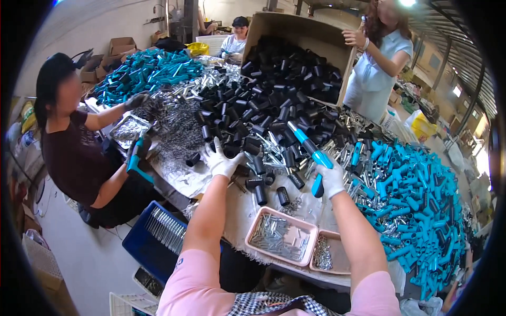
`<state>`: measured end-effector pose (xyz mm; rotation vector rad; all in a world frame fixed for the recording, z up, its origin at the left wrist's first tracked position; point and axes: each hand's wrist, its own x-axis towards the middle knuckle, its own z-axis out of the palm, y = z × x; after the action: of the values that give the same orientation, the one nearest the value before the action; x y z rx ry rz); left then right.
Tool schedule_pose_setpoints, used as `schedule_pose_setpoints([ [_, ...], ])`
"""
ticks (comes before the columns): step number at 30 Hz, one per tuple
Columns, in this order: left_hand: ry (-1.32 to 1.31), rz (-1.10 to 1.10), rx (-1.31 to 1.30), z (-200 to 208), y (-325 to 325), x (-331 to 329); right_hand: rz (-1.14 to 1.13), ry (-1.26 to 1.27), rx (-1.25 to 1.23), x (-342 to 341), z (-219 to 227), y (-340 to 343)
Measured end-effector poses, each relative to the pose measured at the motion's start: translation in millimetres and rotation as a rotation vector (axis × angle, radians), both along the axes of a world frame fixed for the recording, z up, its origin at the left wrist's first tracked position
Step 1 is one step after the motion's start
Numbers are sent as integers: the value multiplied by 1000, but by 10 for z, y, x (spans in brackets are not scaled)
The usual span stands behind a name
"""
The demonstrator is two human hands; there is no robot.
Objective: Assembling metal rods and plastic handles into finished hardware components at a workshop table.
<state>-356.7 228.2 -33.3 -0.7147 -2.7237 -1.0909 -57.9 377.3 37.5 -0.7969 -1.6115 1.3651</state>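
Observation:
My right hand [332, 179], in a white glove, grips a teal tool [313, 158] with a black end, its long barrel pointing up and to the left over the table. My left hand [221, 159], also gloved, reaches into the pile of black tubes [263, 110] and touches one at its near edge. Loose black tubes [279, 195] and small silver metal parts [274, 147] lie between my two hands.
Two pink trays [311, 231] of silver parts sit at the near table edge. Teal handles are heaped at right [416, 205] and far left [147, 71]. A seated person at left holds a teal tool [134, 158]. Another person tips a cardboard box [300, 31] of black tubes. A blue crate [153, 237] stands below.

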Motion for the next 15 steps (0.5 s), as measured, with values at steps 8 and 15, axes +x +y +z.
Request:
schedule_pose_setpoints([
  [8,-18,-38,19,27,49,5,-80,131,-119,-170,124,473],
  [15,19,-31,-32,-37,4,2,-113,243,-213,-113,278,548],
])
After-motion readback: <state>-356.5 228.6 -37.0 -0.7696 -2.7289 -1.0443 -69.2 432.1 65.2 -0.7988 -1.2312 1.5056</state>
